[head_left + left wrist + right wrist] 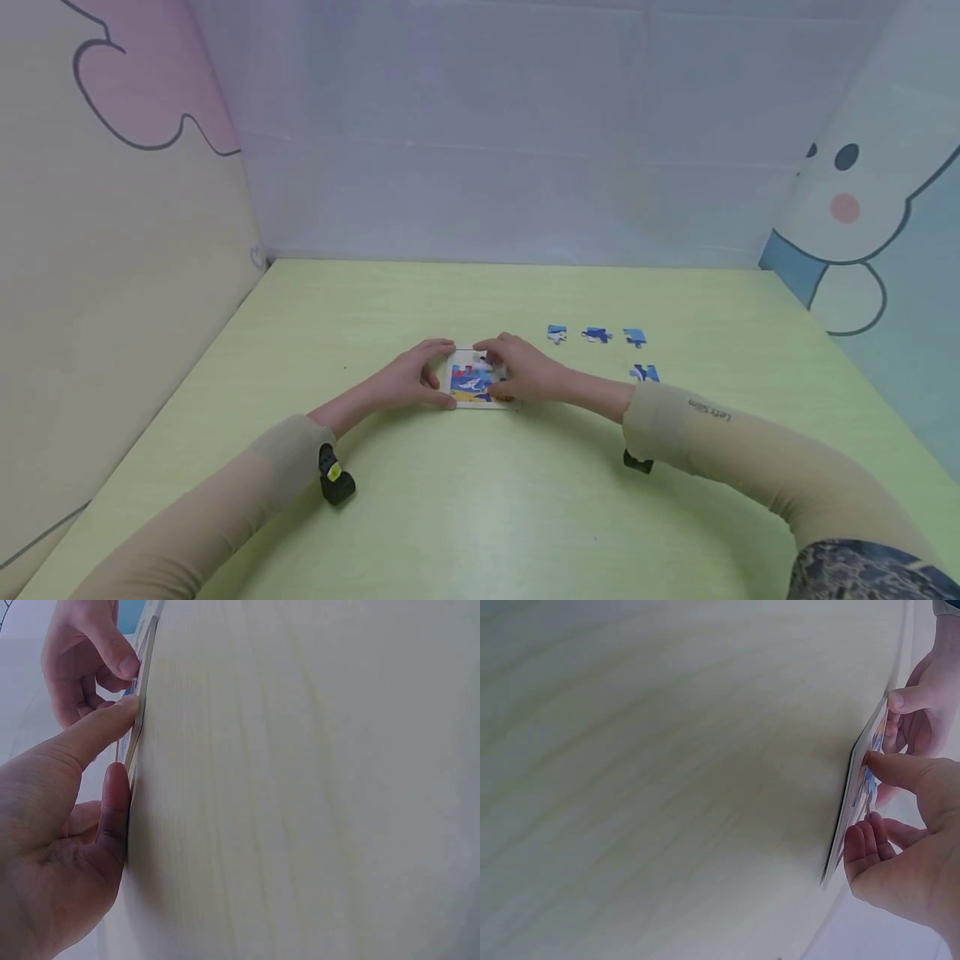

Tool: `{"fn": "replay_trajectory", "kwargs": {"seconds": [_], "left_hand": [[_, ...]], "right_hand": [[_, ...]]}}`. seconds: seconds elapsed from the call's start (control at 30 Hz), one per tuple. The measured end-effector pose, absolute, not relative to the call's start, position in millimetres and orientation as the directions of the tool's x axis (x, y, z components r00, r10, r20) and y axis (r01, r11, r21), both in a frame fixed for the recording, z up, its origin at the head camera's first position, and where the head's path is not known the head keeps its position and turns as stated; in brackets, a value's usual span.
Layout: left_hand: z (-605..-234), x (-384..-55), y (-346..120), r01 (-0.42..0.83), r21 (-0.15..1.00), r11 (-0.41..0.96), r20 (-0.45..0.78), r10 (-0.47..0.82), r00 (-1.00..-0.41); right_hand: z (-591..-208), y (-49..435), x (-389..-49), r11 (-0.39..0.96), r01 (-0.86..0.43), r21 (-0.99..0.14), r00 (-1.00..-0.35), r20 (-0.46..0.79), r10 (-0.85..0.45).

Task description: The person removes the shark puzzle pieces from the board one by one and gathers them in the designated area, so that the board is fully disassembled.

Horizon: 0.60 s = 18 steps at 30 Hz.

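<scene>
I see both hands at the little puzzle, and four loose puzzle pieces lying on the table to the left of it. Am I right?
Not quite: the four loose puzzle pieces lie to the right of the little puzzle, as the head view shows. They are on the table, and the left hand and right hand are both at the puzzle.

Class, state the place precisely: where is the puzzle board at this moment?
In the head view, the puzzle board is just below centre on the table, between the left hand and the right hand, left of the loose pieces.
</scene>
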<state>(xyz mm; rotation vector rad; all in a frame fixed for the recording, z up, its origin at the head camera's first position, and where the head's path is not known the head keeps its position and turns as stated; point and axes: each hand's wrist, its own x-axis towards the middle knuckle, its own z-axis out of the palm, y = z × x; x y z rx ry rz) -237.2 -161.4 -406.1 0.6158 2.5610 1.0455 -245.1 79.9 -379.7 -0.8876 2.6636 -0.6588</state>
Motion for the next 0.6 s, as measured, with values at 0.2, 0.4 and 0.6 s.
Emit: {"fn": "replay_trajectory", "kwargs": {"seconds": [0.2,0.4,0.6], "left_hand": [[-406.6,-237.1,-161.5,0.266,0.721,0.640,-0.117,0.491,-0.864],[-405.4,-236.6,-161.4,0.265,0.724,0.637,-0.118,0.493,-0.862],[-405.5,-236.5,-161.3,0.270,0.720,0.639,-0.115,0.494,-0.862]], "right_hand": [[-381.8,79.3,-244.9,0.700,-0.480,-0.528,-0.796,-0.072,-0.600],[-384.0,80.4,-247.3,0.686,-0.451,-0.570,-0.807,-0.066,-0.586],[-382.0,79.3,-246.2,0.694,-0.438,-0.571,-0.813,-0.077,-0.577]]}}
